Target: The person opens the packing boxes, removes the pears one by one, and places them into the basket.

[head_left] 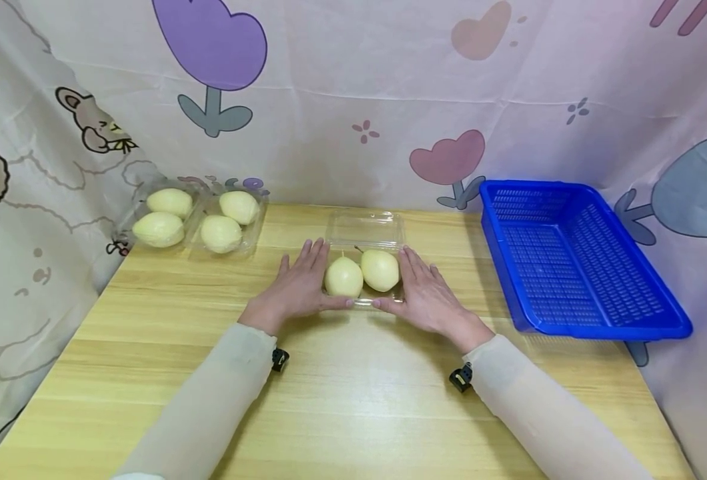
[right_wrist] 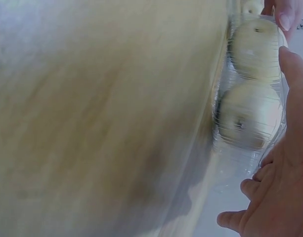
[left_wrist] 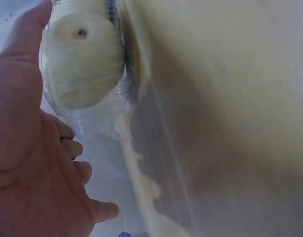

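Observation:
A clear plastic clamshell box [head_left: 362, 302] lies on the table with its lid [head_left: 365, 229] folded back toward the cloth. Two pale yellow pears sit side by side in it, a left pear [head_left: 344, 277] and a right pear [head_left: 381, 270]. My left hand [head_left: 296, 283] rests against the box's left side, fingers straight, thumb along the near rim. On the opposite side my right hand [head_left: 428, 293] touches the box in the same way. Both wrist views show the thumbs extended over the rim; the ribbed plastic wall [right_wrist: 247, 153] partly blurs the pears.
At the back left stand two more clear boxes, a left one with pears [head_left: 159, 229] and a right one with pears [head_left: 221, 233]. A blue plastic basket [head_left: 512, 287] sits at the right. Patterned cloth [head_left: 329, 160] hangs behind the wooden table [head_left: 377, 413].

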The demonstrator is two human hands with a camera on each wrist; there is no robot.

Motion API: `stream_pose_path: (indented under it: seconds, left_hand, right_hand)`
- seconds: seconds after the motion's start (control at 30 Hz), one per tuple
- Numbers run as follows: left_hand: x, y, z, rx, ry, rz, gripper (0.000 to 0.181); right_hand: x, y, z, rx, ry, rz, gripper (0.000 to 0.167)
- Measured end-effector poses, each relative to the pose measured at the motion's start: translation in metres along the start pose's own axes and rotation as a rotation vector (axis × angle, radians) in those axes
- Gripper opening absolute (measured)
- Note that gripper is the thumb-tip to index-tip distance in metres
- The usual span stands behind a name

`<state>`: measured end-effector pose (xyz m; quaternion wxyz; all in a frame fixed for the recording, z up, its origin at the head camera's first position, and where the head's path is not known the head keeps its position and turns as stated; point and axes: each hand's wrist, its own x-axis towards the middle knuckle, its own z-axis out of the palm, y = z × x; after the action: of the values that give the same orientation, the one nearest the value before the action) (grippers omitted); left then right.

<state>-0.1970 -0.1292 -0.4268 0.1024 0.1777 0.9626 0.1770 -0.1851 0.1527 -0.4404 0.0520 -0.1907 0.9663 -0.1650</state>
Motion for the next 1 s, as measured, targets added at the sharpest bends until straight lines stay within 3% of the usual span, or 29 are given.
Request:
stream_pose_path:
  seconds: [0.47, 0.83, 1.0]
  left_hand:
    - [0.005, -0.003, 0.004, 0.009, -0.023, 0.0, 0.141]
    - [0.005, -0.002, 0.002, -0.002, -0.017, 0.002, 0.142]
    - [0.004, -0.002, 0.002, 0.002, -0.027, 0.0, 0.142]
  right_hand:
    - [0.003, 0.002, -0.005, 0.056, 0.015, -0.018, 0.12]
    - [0.026, -0.016, -0.046, 0.063, 0.047, 0.039, 0.078]
    - [0.04, -0.024, -0.053, 0.055, 0.008, 0.05, 0.065]
